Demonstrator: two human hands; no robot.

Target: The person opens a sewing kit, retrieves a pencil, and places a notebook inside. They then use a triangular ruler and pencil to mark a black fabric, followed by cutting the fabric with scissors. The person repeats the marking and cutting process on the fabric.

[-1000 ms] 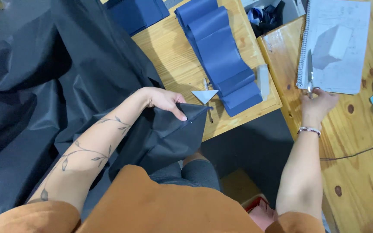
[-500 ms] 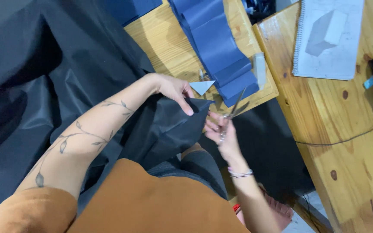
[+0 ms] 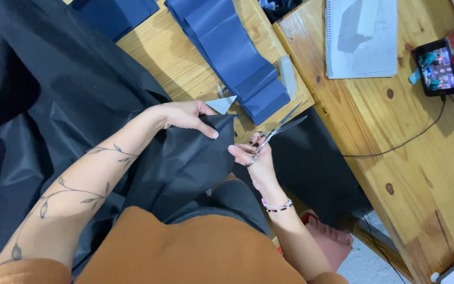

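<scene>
**Scissors brought to the folded edge of black fabric**

The left hand lies on the black fabric, fingers closed flat on a folded corner whose edge runs just off the near rim of the wooden table. The right hand grips the scissors through the handle loops, blades slightly parted and pointing away from the fabric corner toward the blue fabric strip. The scissors sit just beside the fabric corner, apart from it; a narrow gap of open room lies between the two hands. A small pale triangle of paper rests on the table, touching the fabric's upper edge. Beyond the blue strip, on a second wooden table, lie a spiral notebook and a phone with a cable trailing from it. A dark space separates the two tables, right of the fabric corner, and the scissor blades project over it.

Compared with a second ago, the right hand has left the notebook side, where it held the scissors upright, and has come across to the fabric corner. The left hand has stayed on the fabric throughout.
</scene>
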